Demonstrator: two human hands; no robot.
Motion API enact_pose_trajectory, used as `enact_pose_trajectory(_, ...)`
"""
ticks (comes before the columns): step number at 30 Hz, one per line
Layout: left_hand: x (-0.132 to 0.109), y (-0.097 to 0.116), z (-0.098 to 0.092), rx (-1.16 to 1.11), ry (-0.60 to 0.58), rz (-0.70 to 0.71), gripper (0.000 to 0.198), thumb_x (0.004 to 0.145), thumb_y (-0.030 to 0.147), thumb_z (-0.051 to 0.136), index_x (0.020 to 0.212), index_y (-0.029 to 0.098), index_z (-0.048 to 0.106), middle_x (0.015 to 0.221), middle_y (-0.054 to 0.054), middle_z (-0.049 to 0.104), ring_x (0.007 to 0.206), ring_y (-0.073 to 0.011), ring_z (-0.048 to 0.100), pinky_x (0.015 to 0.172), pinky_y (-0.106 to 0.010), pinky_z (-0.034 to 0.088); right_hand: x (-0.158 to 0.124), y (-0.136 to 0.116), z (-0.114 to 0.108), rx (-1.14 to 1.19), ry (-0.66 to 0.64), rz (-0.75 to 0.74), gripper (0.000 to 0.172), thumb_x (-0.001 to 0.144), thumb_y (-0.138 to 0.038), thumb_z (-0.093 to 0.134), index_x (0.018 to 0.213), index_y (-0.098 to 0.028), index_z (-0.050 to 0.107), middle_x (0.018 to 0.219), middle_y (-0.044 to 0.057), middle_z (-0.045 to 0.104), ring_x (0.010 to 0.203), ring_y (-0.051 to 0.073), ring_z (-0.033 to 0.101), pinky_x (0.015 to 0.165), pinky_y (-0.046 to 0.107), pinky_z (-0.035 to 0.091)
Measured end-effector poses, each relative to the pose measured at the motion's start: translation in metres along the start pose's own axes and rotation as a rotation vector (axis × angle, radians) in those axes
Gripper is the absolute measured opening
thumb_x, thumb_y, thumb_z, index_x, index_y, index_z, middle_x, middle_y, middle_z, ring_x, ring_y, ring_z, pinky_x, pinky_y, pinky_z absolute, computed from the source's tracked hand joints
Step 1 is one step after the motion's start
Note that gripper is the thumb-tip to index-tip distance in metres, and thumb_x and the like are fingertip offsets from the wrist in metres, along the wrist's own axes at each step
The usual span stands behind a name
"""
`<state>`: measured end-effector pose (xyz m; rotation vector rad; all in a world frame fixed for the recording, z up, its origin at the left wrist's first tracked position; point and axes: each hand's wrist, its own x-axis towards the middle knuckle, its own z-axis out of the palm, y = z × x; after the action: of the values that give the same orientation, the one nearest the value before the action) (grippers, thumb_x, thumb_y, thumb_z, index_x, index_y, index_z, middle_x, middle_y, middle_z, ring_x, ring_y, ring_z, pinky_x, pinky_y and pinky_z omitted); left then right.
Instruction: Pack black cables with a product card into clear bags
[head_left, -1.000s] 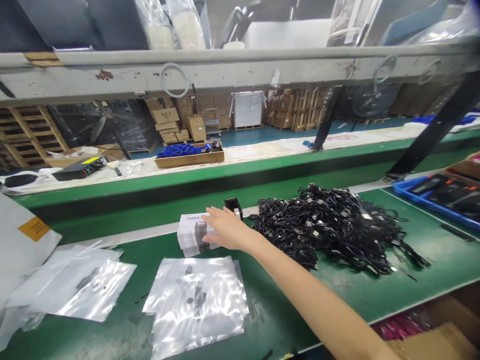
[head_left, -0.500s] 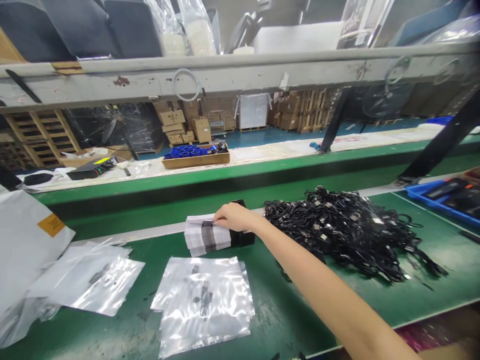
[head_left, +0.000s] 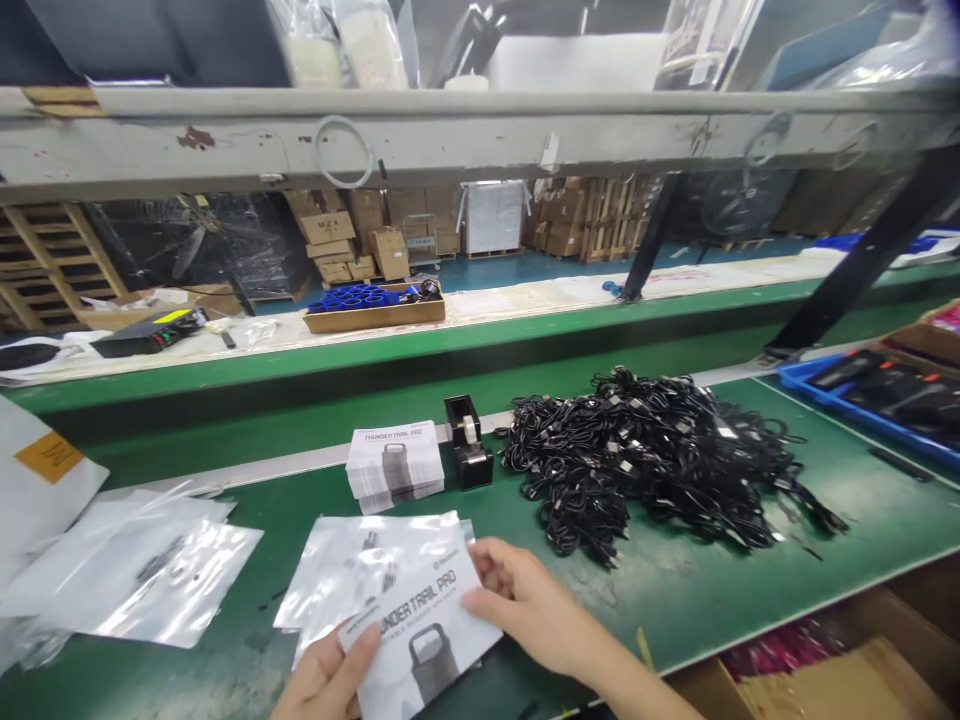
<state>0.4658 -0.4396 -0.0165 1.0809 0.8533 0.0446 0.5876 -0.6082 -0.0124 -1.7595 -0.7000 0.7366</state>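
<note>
A white printed booklet (head_left: 424,640) reading "Thunder Trail Pro", with a picture of a speaker, is held between my two hands over the bench. My left hand (head_left: 330,672) pinches its left edge, thumb on top. At its upper right edge, my right hand (head_left: 525,612) grips it with thumb and curled fingers. Beneath lie clear plastic bags (head_left: 322,570) with dark print, partly covered by the booklet. Farther back stands a stack of the same booklets (head_left: 396,465), beside a black tape dispenser (head_left: 469,455).
A large heap of black cables (head_left: 645,470) fills the bench's right side. Beyond it is a blue tray (head_left: 862,400) of dark devices. More plastic bags (head_left: 150,570) lie at left. A cardboard tray (head_left: 375,316) of blue rings sits on the ledge. An open carton (head_left: 832,660) is at lower right.
My right hand has come from the booklet stack toward me with one booklet. My left hand has entered the view and now holds it too. The view has shifted slightly right.
</note>
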Motion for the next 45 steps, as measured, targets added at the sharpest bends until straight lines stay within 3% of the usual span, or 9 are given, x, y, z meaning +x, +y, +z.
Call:
enact_pose_trajectory(3,0.016,-0.01,0.017,0.198,0.048,0.249,0.051,0.063,0.059,0.056,0.095,0.019,0.059,0.088,-0.007,0.068,0.076,-0.0221,0.063,0.062,-0.031,0.05,-0.004,0.025,-0.019,0.236,0.0,0.144,0.024,0.073,-0.038,0.059,0.079,-0.015,0.062,0.07,0.002,0.063,0.06,0.014,0.055,0.053,0.022,0.041)
enact_pose_trajectory(7,0.035,-0.016,0.029,0.467,0.04,0.523,0.031,0.068,0.052,0.055,0.072,0.021,0.057,0.066,-0.001,0.057,0.062,-0.0172,0.054,0.061,-0.03,0.045,-0.014,0.044,-0.044,0.355,0.247,0.171,0.025,0.07,-0.041,0.061,0.075,-0.016,0.06,0.062,-0.001,0.06,0.052,0.011,0.049,0.049,0.022,0.039)
enact_pose_trajectory(10,0.041,-0.013,0.031,0.741,0.054,0.6,0.019,0.064,0.042,0.061,0.063,0.023,0.058,0.069,-0.001,0.054,0.062,-0.018,0.049,0.064,-0.031,0.04,-0.023,0.049,-0.054,0.372,0.314,0.194,0.027,0.068,-0.042,0.063,0.073,-0.016,0.06,0.059,-0.001,0.058,0.051,0.01,0.048,0.049,0.022,0.039)
enact_pose_trajectory(13,0.041,-0.008,0.033,0.985,0.102,0.583,0.019,0.06,0.038,0.065,0.066,0.022,0.058,0.076,-0.002,0.052,0.064,-0.0199,0.049,0.062,-0.033,0.041,-0.03,0.051,-0.054,0.381,0.313,0.2,0.026,0.069,-0.042,0.063,0.074,-0.017,0.061,0.059,-0.001,0.057,0.053,0.011,0.048,0.05,0.023,0.04)
enact_pose_trajectory(19,0.041,-0.008,0.04,1.16,0.142,0.606,0.022,0.06,0.039,0.066,0.067,0.021,0.056,0.081,-0.002,0.048,0.073,-0.0221,0.054,0.065,-0.034,0.043,-0.032,0.054,-0.052,0.414,0.306,0.189,0.025,0.072,-0.041,0.06,0.08,-0.017,0.061,0.062,-0.001,0.057,0.057,0.011,0.049,0.053,0.023,0.041)
enact_pose_trajectory(24,0.045,-0.007,0.04,1.205,0.084,0.542,0.02,0.066,0.04,0.06,0.057,0.022,0.062,0.077,-0.002,0.051,0.064,-0.0191,0.055,0.061,-0.033,0.043,-0.033,0.054,-0.053,0.423,0.3,0.187,0.025,0.073,-0.04,0.06,0.081,-0.016,0.061,0.064,-0.001,0.059,0.057,0.011,0.049,0.053,0.022,0.041)
enact_pose_trajectory(33,0.041,-0.014,0.032,1.196,0.021,0.604,0.034,0.082,0.042,0.037,0.067,0.021,0.059,0.081,-0.002,0.05,0.075,-0.0185,0.054,0.069,-0.032,0.04,-0.032,0.055,-0.031,0.486,0.316,0.191,0.031,0.072,-0.042,0.06,0.082,-0.013,0.059,0.062,0.0,0.06,0.053,0.01,0.05,0.05,0.021,0.043)
enact_pose_trajectory(39,0.037,-0.024,0.032,1.142,0.099,0.689,0.032,0.083,0.042,0.035,0.069,0.022,0.056,0.08,-0.001,0.049,0.071,-0.0172,0.053,0.067,-0.032,0.039,-0.024,0.052,-0.014,0.563,0.417,0.188,0.039,0.066,-0.047,0.063,0.086,-0.015,0.056,0.074,0.003,0.063,0.061,0.013,0.055,0.05,0.023,0.049)
enact_pose_trajectory(45,0.033,-0.032,0.037,1.111,0.139,0.769,0.026,0.082,0.04,0.04,0.072,0.023,0.057,0.079,-0.001,0.049,0.073,-0.0185,0.052,0.068,-0.032,0.039,-0.032,0.053,-0.004,0.455,0.311,0.293,0.036,0.071,-0.04,0.058,0.092,-0.012,0.053,0.063,0.0,0.06,0.042,0.008,0.052,0.037,0.018,0.045)
